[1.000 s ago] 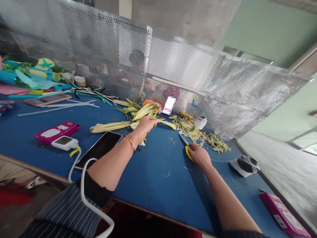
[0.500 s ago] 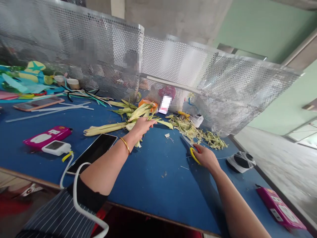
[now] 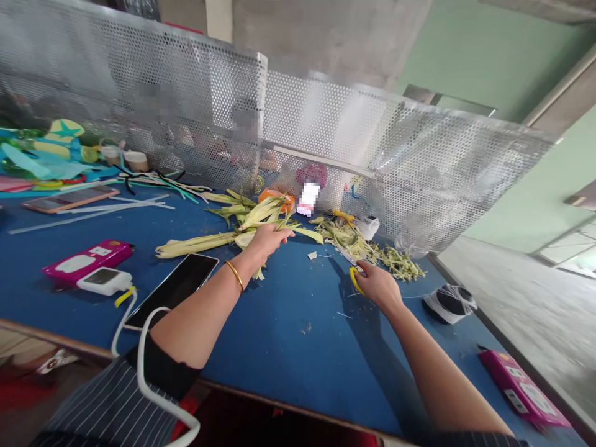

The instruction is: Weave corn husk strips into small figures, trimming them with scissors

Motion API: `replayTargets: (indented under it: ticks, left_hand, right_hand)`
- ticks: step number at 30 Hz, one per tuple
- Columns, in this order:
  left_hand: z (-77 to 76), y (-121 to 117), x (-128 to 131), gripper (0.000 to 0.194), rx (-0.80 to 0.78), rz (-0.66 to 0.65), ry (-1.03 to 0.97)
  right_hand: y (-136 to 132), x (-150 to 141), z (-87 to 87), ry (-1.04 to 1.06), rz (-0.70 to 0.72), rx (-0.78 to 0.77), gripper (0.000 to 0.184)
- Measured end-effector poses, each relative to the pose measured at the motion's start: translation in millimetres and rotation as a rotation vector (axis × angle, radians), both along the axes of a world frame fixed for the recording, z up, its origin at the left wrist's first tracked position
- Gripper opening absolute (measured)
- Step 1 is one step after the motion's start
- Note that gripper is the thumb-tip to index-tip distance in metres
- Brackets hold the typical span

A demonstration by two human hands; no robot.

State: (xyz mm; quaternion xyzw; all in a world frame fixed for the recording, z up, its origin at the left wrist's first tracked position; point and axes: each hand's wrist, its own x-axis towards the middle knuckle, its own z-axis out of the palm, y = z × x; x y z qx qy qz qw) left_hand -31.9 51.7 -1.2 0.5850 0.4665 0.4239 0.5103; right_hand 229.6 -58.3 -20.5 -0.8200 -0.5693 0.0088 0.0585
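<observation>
My left hand [image 3: 265, 242], with a gold bangle at its wrist, is closed on pale green corn husks [image 3: 263, 213]. A husk strip sticks out to the right of its fingers, and other husks lie under and behind it. My right hand [image 3: 378, 284] grips yellow-handled scissors [image 3: 354, 281], low over the table. Their blades point away to the upper left, close to a heap of shredded husk [image 3: 347, 239]. Whether the blades are apart is hard to make out. A long bundle of husk strips [image 3: 195, 244] lies left of my left hand.
A perforated metal screen [image 3: 316, 118] runs along the back of the blue table [image 3: 288, 335]. A dark phone [image 3: 179, 285] lies by my left forearm, near a white cable [image 3: 153, 397]. A thread spool [image 3: 449, 304] and a magenta pack [image 3: 524, 388] are at the right.
My right hand has moved slightly left and away from me with the scissors, nearer the shredded husk. My left hand stays on the husks.
</observation>
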Motion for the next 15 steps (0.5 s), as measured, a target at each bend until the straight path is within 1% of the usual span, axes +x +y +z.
replayTargets:
  ticks: [1,3,5,6,8,10,11,13,15]
  left_hand:
    - [-0.2,0,1,0.019,0.003,-0.004,-0.002]
    - [-0.6,-2,2,0.018,0.006,-0.011,-0.003]
    - [-0.8,-3,3,0.018,0.005,-0.015,0.0]
    - [-0.8,-4,3,0.018,0.004,-0.016,0.001]
    - [-0.3,-4,2,0.018,0.006,-0.013,0.002]
    - [0.4,-3,1,0.017,0.009,-0.006,0.0]
    - [0.7,-2,1,0.016,0.01,-0.001,-0.001]
    - [1.1,-1,1,0.016,0.012,0.001,-0.005]
    - [0.9,-1,2,0.017,0.011,-0.008,-0.01]
  right_hand:
    - [-4,-6,0.5,0.004,0.018,0.0,0.049]
    - [-9,-21,-1.9,0.03,0.104,-0.023,0.047]
    - [-8,-31,-6.8,0.061,0.19,-0.052,0.044]
    - [-5,-33,-9.1,0.067,0.198,-0.057,0.044]
    - [4,-28,-11.0,0.055,0.135,-0.052,0.043]
    - [12,-14,-9.3,0.031,0.027,-0.032,0.044]
    - [13,-6,-7.8,0.024,-0.004,-0.023,0.043]
    - [11,6,-5.6,0.033,-0.002,-0.012,0.044]
    - [5,10,-6.7,0.064,0.063,-0.019,0.045]
